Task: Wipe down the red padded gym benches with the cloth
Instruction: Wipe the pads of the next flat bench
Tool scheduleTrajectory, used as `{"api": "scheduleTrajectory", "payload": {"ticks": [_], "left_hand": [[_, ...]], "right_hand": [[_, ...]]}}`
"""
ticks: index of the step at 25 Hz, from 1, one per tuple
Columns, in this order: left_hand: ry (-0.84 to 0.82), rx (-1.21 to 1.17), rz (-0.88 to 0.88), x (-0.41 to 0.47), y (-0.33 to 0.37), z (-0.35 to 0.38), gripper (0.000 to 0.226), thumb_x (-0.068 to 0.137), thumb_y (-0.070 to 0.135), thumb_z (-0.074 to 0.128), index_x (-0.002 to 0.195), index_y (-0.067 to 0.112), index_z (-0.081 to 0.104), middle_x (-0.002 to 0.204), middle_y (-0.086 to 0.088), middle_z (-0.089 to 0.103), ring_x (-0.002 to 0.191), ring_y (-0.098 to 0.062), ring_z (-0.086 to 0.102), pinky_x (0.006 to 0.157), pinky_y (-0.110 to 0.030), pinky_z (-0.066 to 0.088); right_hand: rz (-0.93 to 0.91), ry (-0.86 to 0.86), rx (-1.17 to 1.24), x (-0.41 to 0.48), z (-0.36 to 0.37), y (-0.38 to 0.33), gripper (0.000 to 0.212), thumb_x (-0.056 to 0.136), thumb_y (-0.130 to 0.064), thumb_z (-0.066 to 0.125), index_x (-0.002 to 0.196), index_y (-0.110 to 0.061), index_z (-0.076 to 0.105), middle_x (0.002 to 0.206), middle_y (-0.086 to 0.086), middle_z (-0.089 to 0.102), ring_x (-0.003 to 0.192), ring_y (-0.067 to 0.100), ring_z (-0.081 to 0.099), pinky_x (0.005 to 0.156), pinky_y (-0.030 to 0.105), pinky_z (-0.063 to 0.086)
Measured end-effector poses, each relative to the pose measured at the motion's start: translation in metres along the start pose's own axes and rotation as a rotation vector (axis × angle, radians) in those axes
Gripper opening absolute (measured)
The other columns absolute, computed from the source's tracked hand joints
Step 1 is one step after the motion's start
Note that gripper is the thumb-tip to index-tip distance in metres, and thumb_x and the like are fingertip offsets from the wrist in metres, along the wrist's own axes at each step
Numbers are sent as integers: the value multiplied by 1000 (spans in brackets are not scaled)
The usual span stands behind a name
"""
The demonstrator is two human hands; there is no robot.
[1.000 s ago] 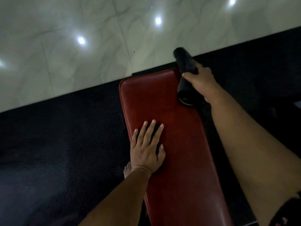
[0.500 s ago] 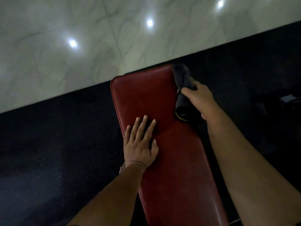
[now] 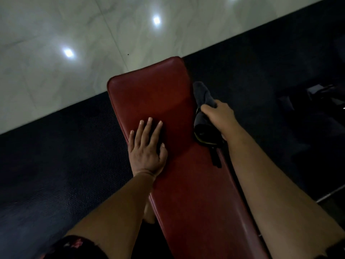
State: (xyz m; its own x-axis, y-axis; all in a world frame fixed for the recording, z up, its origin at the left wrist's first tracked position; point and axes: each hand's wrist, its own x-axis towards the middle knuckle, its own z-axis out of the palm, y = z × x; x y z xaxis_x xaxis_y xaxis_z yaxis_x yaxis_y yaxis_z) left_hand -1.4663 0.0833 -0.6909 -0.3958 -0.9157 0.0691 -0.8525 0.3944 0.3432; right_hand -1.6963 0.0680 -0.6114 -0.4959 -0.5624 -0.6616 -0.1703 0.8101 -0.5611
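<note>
While flat left hand (image 3: 147, 150) presses bench (image 3: 196, 193) | right hand (image 3: 221, 118) grips cloth (image 3: 202, 94) | perhaps rubber mat (image 3: 56, 165) around

The bench (image 3: 158, 94) runs from near right to far centre, with the mat (image 3: 56, 156) on both sides of it and the tiled floor (image 3: 56, 34) beyond its far end. The left hand (image 3: 147, 148) lies flat on its left side. The right hand (image 3: 220, 116) holds the cloth (image 3: 202, 96) against its right edge.
</note>
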Motion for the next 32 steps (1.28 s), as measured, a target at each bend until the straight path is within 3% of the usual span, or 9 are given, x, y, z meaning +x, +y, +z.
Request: {"api": "scheduleTrajectory", "payload": {"ticks": [2,4,7,10,14,17,21,26,32], "left_hand": [[8,1,-5,0,0,1,60,90,37,38,149,27,40,157,-2,35,148,-20,21,122,-40,5],[18,-2,-3,1,-2,2,60,90,37,39,148,27,40,157,-3,36,147,-22,23,122,-41,6],[42,-6,19,0,-2,5,60,88,37,40,147,27,43,155,-4,38,146,-24,27,121,-41,8],[52,-17,11,0,-2,5,59,89,37,39,147,27,43,155,-3,38,146,-24,26,121,-39,6],[56,-8,0,0,-1,5,60,88,37,39,147,26,45,155,-4,39,146,-25,28,120,-42,9],[44,-5,-15,1,-1,6,62,86,38,39,146,25,46,154,-5,40,146,-26,29,120,-42,9],[21,-30,-42,1,1,4,64,84,38,37,147,27,45,156,-3,37,147,-24,26,121,-40,5],[6,-23,-24,-1,2,0,63,88,40,34,149,28,40,158,-3,33,149,-23,22,122,-43,8],[-13,-18,-31,-1,2,-2,63,89,41,32,151,30,36,160,0,29,150,-21,18,123,-40,4]], "right_hand": [[-95,44,-98,-4,7,-4,30,90,-32,56,117,-19,59,108,7,58,87,17,56,72,29,46],[-178,40,-143,-14,7,5,37,89,-31,59,125,-22,58,114,8,53,93,20,55,76,29,45],[-85,-27,-217,-26,-13,34,44,89,-33,61,131,-22,57,116,7,56,100,22,55,83,32,47],[78,-37,-180,-25,-17,39,32,89,-35,59,115,-17,61,110,9,63,91,23,59,80,34,50],[-54,64,-368,-49,4,40,35,88,-40,58,120,-26,56,112,8,51,83,20,52,65,29,39],[-58,1,-360,-74,-10,68,40,89,-37,59,129,-29,55,105,5,49,73,12,47,58,26,36],[181,-10,-151,-71,-18,91,36,90,-36,57,117,-12,60,106,10,62,92,24,59,84,40,51],[-47,32,-191,-105,-7,113,27,87,-30,59,114,-27,57,115,6,47,87,18,55,74,32,44],[265,35,-82,-110,-15,125,22,90,-37,55,100,-18,57,93,4,58,77,16,54,74,34,47]]}}
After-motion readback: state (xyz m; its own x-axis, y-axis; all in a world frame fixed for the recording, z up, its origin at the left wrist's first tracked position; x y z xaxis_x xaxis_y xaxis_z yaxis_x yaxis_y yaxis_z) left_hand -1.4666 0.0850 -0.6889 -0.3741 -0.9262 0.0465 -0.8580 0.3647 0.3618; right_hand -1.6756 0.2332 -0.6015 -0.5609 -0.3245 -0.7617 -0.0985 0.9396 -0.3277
